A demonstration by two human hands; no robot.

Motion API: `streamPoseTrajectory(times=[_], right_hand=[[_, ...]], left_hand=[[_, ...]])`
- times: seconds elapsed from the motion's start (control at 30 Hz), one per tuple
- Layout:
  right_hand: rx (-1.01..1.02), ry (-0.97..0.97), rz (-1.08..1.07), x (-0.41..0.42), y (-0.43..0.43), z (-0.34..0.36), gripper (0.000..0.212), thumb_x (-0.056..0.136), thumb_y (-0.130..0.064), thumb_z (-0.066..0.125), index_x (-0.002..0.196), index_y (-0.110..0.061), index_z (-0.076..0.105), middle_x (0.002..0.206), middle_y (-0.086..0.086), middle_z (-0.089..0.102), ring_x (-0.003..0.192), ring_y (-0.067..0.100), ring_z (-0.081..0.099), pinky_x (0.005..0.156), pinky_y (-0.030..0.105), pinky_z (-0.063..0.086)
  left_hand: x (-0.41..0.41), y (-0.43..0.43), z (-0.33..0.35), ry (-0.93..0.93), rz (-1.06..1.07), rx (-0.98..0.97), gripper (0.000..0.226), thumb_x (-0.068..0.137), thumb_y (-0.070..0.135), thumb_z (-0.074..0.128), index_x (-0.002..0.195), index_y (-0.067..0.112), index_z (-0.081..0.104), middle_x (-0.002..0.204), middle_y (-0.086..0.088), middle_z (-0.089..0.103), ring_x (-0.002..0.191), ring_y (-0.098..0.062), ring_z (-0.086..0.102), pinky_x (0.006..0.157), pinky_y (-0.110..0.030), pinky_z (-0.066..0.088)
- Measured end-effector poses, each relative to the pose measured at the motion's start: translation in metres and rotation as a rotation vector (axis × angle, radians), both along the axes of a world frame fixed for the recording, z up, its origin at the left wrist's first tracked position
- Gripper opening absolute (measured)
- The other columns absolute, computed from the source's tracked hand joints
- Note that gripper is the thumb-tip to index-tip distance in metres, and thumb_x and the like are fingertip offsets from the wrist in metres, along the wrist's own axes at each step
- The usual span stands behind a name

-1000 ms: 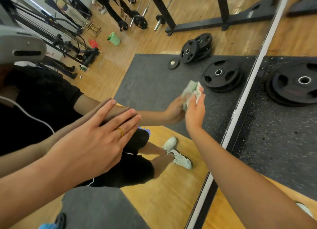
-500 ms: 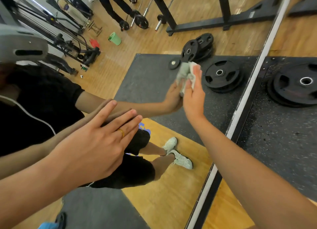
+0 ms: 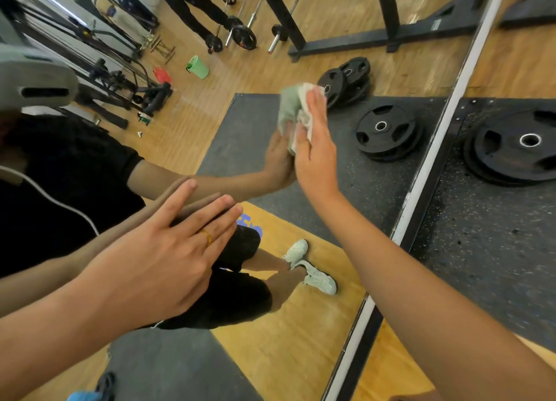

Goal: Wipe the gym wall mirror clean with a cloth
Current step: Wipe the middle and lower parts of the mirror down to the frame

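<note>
The cloth (image 3: 304, 111), a small pale green-and-white rag, was held bunched against the mirror (image 3: 285, 355) under the right hand (image 3: 316, 151), whose fingers lay straight and pressed flat on it rather than curled round it. It was judged to be light, soft and limp, apt to fold or slip out from under the palm, so it would best be taken in the middle of the wad and kept spread under the flat fingers, with steady pressure against the glass. The glass itself was judged stiff but breakable, and only moderate force was thought to be called for. The left hand (image 3: 156, 262) was laid against the mirror lower and to the left, fingers straight and slightly spread, gripping nothing, a ring visible on one finger. Compared with the frame a second earlier, the right hand and cloth had been carried upward across the glass, towards the reflected leaning weight plates (image 3: 346, 78), while the left hand had been kept in the same place.
</note>
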State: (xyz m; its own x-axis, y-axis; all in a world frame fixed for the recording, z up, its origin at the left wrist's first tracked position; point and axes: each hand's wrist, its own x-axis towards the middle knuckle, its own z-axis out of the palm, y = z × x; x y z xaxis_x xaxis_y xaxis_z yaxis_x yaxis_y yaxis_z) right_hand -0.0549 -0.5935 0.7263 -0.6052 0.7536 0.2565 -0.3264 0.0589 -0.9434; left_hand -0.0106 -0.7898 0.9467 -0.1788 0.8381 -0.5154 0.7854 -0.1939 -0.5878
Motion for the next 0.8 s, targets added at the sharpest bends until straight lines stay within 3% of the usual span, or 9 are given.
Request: streamPoseTrajectory(times=[0.07,0.13,0.23,0.57,0.8], right_hand=[[-0.231,-0.225,-0.025,0.001,0.005,-0.054,0.053,0.109,-0.02,0.037,0.161,-0.025,0.029,0.168,-0.003,0.03,0.152,0.018,0.033,0.123,0.033,0.029],[-0.447,-0.517,0.042,0.012,-0.003,-0.105,0.051,0.111,-0.022,0.035,0.162,-0.024,0.029,0.164,0.006,0.038,0.147,0.027,0.041,0.119,0.039,0.034],[-0.53,-0.728,0.199,0.049,-0.033,-0.151,0.05,0.113,-0.023,0.033,0.162,-0.02,0.028,0.159,0.015,0.042,0.143,0.036,0.044,0.117,0.046,0.035],[-0.668,-0.634,0.102,0.051,-0.057,-0.14,0.05,0.112,-0.025,0.037,0.161,-0.016,0.032,0.155,0.014,0.048,0.14,0.033,0.049,0.115,0.043,0.04],[-0.545,-0.652,0.167,0.052,-0.053,-0.141,0.053,0.112,-0.023,0.036,0.164,-0.014,0.024,0.163,0.013,0.037,0.145,0.034,0.043,0.116,0.041,0.035]], left_hand=[[-0.001,0.0,0.002,0.01,0.001,0.003,0.069,0.094,0.038,0.035,0.144,-0.005,0.053,0.159,-0.022,0.039,0.151,-0.037,0.033,0.125,-0.066,0.004],[-0.002,0.0,0.004,0.004,0.007,0.005,0.068,0.094,0.038,0.036,0.144,-0.005,0.052,0.16,-0.021,0.038,0.151,-0.035,0.032,0.124,-0.067,0.005],[-0.002,-0.002,0.003,0.006,-0.015,0.006,0.068,0.094,0.037,0.035,0.145,-0.006,0.052,0.16,-0.022,0.039,0.152,-0.035,0.03,0.124,-0.068,0.006],[-0.005,-0.007,-0.002,0.016,-0.018,0.015,0.066,0.098,0.035,0.034,0.147,-0.007,0.047,0.162,-0.023,0.033,0.154,-0.038,0.026,0.125,-0.065,0.003],[-0.013,-0.021,-0.002,0.065,-0.043,-0.024,0.068,0.096,0.03,0.039,0.156,-0.004,0.033,0.17,-0.021,0.013,0.159,-0.038,0.008,0.124,-0.067,-0.001]])
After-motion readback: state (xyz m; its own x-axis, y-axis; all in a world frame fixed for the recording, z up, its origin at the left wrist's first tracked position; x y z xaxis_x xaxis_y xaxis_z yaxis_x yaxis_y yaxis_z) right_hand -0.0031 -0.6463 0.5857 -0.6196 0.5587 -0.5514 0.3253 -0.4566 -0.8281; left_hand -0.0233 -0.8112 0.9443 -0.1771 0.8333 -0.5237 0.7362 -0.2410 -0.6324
